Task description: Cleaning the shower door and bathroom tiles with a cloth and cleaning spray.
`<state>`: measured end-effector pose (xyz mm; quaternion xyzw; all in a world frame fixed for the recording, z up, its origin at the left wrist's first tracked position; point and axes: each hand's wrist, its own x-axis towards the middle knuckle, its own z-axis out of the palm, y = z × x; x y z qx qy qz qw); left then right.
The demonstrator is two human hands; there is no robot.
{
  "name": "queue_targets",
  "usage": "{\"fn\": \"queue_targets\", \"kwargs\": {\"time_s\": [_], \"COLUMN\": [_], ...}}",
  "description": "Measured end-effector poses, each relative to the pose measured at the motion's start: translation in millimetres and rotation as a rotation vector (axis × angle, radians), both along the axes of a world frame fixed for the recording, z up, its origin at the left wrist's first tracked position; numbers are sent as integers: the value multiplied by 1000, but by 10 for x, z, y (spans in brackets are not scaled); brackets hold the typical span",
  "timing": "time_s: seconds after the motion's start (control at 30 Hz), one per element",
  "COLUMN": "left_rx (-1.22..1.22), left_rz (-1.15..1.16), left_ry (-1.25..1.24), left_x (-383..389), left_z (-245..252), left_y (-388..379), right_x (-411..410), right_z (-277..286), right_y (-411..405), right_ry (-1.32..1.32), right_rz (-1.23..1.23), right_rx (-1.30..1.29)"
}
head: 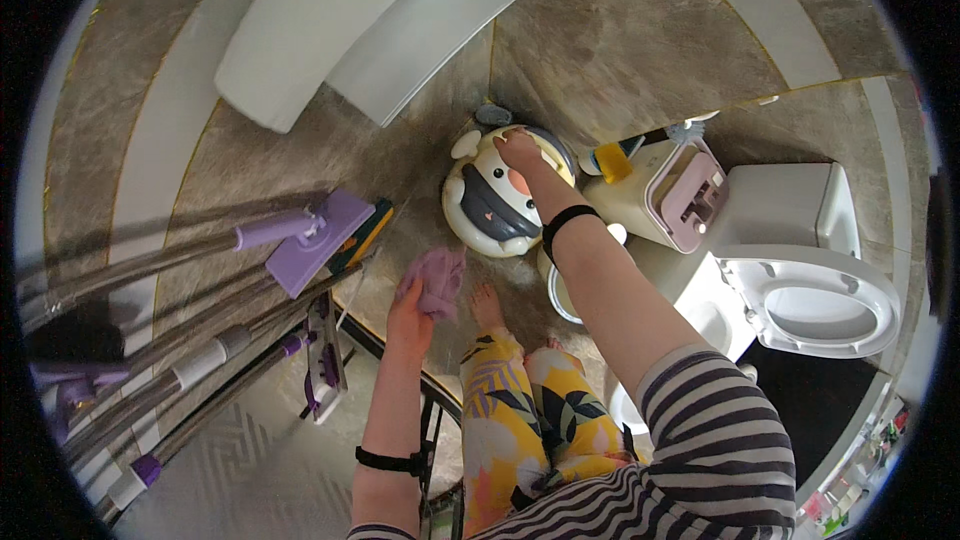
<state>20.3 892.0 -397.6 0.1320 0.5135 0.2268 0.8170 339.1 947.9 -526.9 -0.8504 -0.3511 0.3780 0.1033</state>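
My left hand (pixel 411 320) holds a crumpled purple cloth (pixel 435 281) above the floor, left of my bare foot. My right hand (pixel 519 150) reaches to the upper side of a round white and dark grey plastic item with a cartoon animal face (pixel 491 214), near its raised rim. The fingers of this hand are bent, and whether they grip a part of it is hidden. The round item stands in the wall corner, with a small grey object (pixel 493 115) behind it.
Mops with long poles and a purple mop head (pixel 322 244) lean at the left. To the right stand a cream bin with a pink lid (pixel 686 199), a yellow sponge (pixel 613 163) and a toilet with its seat raised (pixel 817 313). A white fixture (pixel 330 22) juts out at the top.
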Motion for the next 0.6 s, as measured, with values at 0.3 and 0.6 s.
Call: {"fn": "queue_targets", "kwargs": {"time_s": [0.3, 0.6], "left_rx": [33, 71], "left_rz": [-112, -119], "left_ry": [-131, -80], "left_x": [237, 196], "left_z": [-502, -778], "left_y": [301, 469], "right_x": [359, 340], "right_z": [-697, -944], "right_y": [420, 810], "right_ry": [-78, 47], "right_rz": [57, 167], "right_rx": [-139, -443]}}
